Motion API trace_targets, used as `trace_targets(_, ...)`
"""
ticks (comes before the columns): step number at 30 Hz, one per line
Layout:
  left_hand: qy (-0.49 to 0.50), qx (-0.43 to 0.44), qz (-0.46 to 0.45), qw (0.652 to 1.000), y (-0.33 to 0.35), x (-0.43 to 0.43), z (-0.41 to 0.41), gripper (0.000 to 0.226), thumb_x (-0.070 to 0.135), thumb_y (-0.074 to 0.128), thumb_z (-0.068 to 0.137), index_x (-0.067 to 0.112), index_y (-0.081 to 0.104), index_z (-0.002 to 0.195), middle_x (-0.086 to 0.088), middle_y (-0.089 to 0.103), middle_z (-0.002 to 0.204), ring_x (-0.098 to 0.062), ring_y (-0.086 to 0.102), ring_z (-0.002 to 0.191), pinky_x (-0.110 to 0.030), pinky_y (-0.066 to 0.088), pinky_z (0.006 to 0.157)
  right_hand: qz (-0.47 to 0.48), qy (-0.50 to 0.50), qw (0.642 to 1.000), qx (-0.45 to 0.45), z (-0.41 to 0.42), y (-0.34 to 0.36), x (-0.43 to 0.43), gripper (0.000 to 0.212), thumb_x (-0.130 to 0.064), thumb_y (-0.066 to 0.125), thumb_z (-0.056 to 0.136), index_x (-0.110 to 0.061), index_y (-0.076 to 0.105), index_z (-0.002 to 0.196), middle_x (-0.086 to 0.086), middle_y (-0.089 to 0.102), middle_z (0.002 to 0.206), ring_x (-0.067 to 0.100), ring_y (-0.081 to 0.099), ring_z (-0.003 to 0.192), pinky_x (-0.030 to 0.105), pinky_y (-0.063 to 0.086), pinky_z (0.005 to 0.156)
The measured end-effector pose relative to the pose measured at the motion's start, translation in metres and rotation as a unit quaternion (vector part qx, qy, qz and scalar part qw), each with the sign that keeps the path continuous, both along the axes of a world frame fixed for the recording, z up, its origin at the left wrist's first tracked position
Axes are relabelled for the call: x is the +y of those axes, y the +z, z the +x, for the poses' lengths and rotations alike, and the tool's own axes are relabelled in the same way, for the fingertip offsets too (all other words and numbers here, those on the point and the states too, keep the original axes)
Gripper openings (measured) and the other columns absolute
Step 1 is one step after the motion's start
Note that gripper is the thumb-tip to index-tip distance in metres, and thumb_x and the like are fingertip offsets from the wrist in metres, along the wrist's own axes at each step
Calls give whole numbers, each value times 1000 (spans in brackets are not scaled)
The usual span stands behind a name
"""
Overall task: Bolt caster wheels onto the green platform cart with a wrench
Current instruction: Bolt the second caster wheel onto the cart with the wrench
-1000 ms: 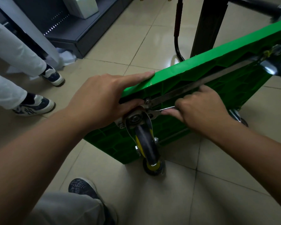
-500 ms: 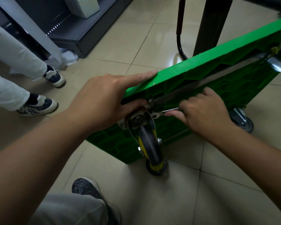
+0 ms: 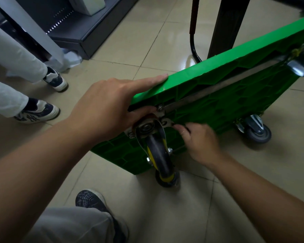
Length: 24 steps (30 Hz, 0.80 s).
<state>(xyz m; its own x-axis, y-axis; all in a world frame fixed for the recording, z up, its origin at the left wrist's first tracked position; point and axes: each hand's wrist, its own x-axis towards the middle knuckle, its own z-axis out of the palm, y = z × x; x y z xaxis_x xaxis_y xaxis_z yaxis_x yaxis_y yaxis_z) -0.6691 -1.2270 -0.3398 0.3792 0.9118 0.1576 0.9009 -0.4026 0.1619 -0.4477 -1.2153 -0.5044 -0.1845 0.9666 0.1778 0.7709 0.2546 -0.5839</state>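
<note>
Gripping green plastic platform cart [image 3: 218, 106] edge in left hand [image 3: 109, 109], pinching slim silver wrench [image 3: 168, 122] beside black-yellow caster wheel [image 3: 160, 162] in right hand [image 3: 200, 142].

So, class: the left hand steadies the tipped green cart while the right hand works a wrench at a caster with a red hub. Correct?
Only the colour is wrong: in the head view the caster has a yellow hub, not red. The left hand does steady the tipped green cart while the right hand works the wrench.
</note>
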Motion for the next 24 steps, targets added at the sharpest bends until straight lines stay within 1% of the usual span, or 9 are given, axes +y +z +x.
trace_targets(2,2,-3,-3,1000,0,0,0,67,55,58,89,55,34,152,1,75,115,-25,67,81,-38,53,66,-143,-45,971,185,-30,-15,-26,59,-73,32,82,-20,38,57,-8,36,50,12,35,45,30,24,47)
trace_targets(4,4,-4,4,1000,0,1,-1,66,54,59,89,54,36,151,2,76,113,-26,66,80,-35,48,63,-190,-70,935,291,-46,-25,-37,61,-76,35,79,-19,39,58,-10,35,48,7,33,44,28,26,47)
trace_targets(9,-4,-6,9,1000,-1,1,-1,67,52,61,89,53,37,151,1,76,110,-26,65,76,-36,48,63,-195,-53,921,333,-38,-23,-33,59,-73,40,81,-20,35,57,-12,31,46,7,31,45,27,24,47)
trace_targets(12,-8,-14,10,1000,-3,3,-1,67,52,63,89,54,37,151,0,76,115,-28,68,81,-40,53,67,-219,-82,893,386,-51,-32,-40,79,-84,42,80,-7,44,63,1,43,55,15,43,53,29,34,54)
trace_targets(15,-6,-16,13,1000,-1,4,-1,66,50,64,89,52,39,151,0,75,118,-27,68,81,-38,52,66,-279,-126,839,449,-67,-39,-42,102,-93,51,69,8,52,80,31,54,71,42,60,64,50,56,65)
trace_targets(16,-8,-17,13,1000,-1,3,0,66,50,63,88,51,40,150,0,75,118,-27,68,82,-37,52,66,-292,-134,824,467,-71,-39,-44,105,-93,54,66,10,53,84,32,55,73,44,60,65,57,55,67)
trace_targets(17,-10,-18,14,1000,-1,3,0,66,50,63,88,51,41,150,-1,75,118,-28,69,83,-38,52,66,-298,-138,816,477,-72,-36,-45,108,-94,55,63,11,54,85,27,56,72,38,59,64,55,53,66)
trace_targets(20,-12,-20,22,999,-2,5,-1,66,50,63,88,50,41,150,0,74,122,-30,70,88,-38,53,68,-294,-129,819,476,-72,-35,-44,110,-96,54,61,12,51,83,15,54,71,24,52,66,45,46,60)
trace_targets(24,-15,-16,23,1000,-2,5,-2,66,50,65,88,50,41,150,1,75,119,-27,68,83,-33,45,64,-284,-56,873,393,-53,-34,-37,105,-95,43,69,9,50,74,10,48,65,19,48,61,33,37,61)
